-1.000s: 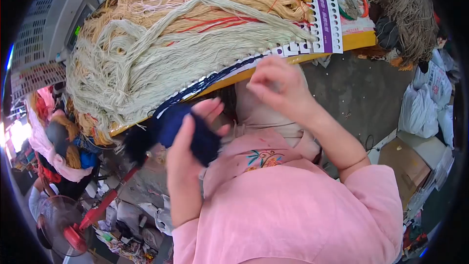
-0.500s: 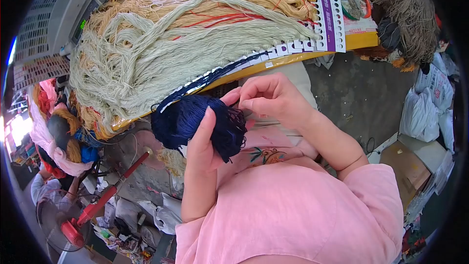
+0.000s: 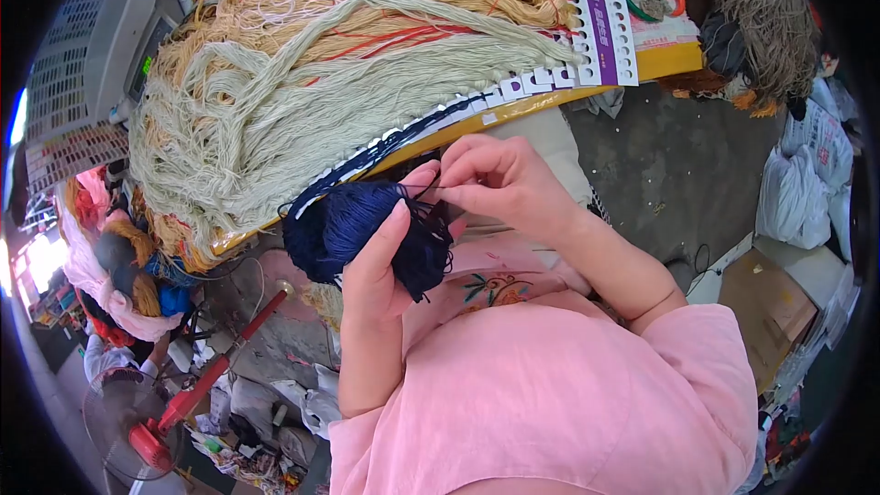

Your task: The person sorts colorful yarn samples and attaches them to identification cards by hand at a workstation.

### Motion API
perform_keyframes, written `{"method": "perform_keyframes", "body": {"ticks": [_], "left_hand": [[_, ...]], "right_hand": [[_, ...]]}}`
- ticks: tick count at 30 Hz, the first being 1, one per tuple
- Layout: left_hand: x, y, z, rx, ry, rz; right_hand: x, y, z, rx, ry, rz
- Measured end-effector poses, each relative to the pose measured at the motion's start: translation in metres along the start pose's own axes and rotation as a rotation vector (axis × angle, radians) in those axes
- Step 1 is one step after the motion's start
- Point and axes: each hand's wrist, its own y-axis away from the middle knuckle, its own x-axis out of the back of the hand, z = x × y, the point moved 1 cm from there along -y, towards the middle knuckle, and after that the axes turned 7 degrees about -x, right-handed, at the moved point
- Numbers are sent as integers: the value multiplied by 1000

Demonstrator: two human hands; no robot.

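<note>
A thick bundle of dark navy thread (image 3: 357, 220) sits in my left hand (image 3: 380, 252), whose fingers wrap round it with the thumb on top. Loose ends of the bundle hang toward my body. Close by on the right, my right hand (image 3: 495, 179) is closed in a pinch on a dark navy strand (image 3: 424, 189) at the bundle's edge. Beyond my hands, a punched white card strip (image 3: 513, 87) runs along the table edge. Navy threads lie along its left part, and pale green-grey thread (image 3: 367, 82) hangs from it across the table.
A punched card with a purple band (image 3: 600, 18) lies at the right of the yellow-edged table (image 3: 669, 62). Grey yarn (image 3: 770, 9) hangs at far right. A red-poled fan (image 3: 151, 440) stands lower left, near another person's arm (image 3: 158, 353). White bags (image 3: 793, 197) and a cardboard box (image 3: 765, 298) are at right.
My right hand has shifted slightly left and down, and a dark strand now shows at its fingertips. My left hand still holds the bundle. The whole view has shifted a little.
</note>
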Motion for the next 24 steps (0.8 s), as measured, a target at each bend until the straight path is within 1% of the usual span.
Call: {"method": "perform_keyframes", "body": {"ticks": [1, 3, 4, 6, 7, 8, 9, 10, 11, 12, 13, 14, 15, 16, 17, 18, 19, 20, 21, 22, 23, 24], "left_hand": [[0, 1, -1, -6, 1, 4], [3, 3, -5, -79, -81, 42], [10, 4, -4, -78, -80, 41], [26, 8, 5, -80, 12, -112], [19, 22, 18, -281, -239, 230], [52, 29, 34, -452, -278, 336], [76, 35, 55, -562, -145, 487], [127, 41, 83, -476, 403, -32], [143, 59, 99, -735, -390, 508], [198, 79, 130, -505, 377, 191], [162, 81, 133, -541, 396, 184], [124, 73, 127, -477, 510, -3], [94, 61, 115, -416, 621, -185], [81, 47, 102, -399, 654, -174], [77, 26, 94, -236, 463, -244], [55, 4, 78, -156, 322, -253], [33, -12, 62, -183, 28, -146], [1, -25, 47, -176, -377, 23], [-18, -39, 35, -101, -535, -77], [-31, -46, 23, -18, -593, -39], [-37, -55, 11, 48, -561, -58], [-43, -63, 0, 46, -634, -121]], "right_hand": [[1, 0, 0, -2, 1, -7], [7, 3, -1, 11, -221, -69], [16, 4, 1, -37, -370, -189], [34, 13, -19, 2, -633, -255], [62, 24, -28, 192, -243, 14], [82, 29, -51, 324, -754, -130], [115, 38, -79, 418, -979, -311], [157, 56, -112, 553, -1020, -115], [206, 78, -144, 738, -1080, -29], [261, 112, -171, 939, -966, 208], [276, 141, -194, 1074, -735, 347], [254, 138, -193, 1082, -721, 356], [208, 119, -188, 1168, -453, 560], [174, 101, -183, 1238, -181, 757], [175, 80, -158, 958, 475, 918], [178, 55, -123, 586, 1096, 1018], [132, 27, -102, 569, 583, 674], [102, 11, -87, 389, 507, 445], [98, -2, -68, 321, 627, 333], [93, -7, -54, 318, 693, 304], [90, -11, -43, 371, 612, 334], [94, -13, -36, 367, 609, 334]]}}
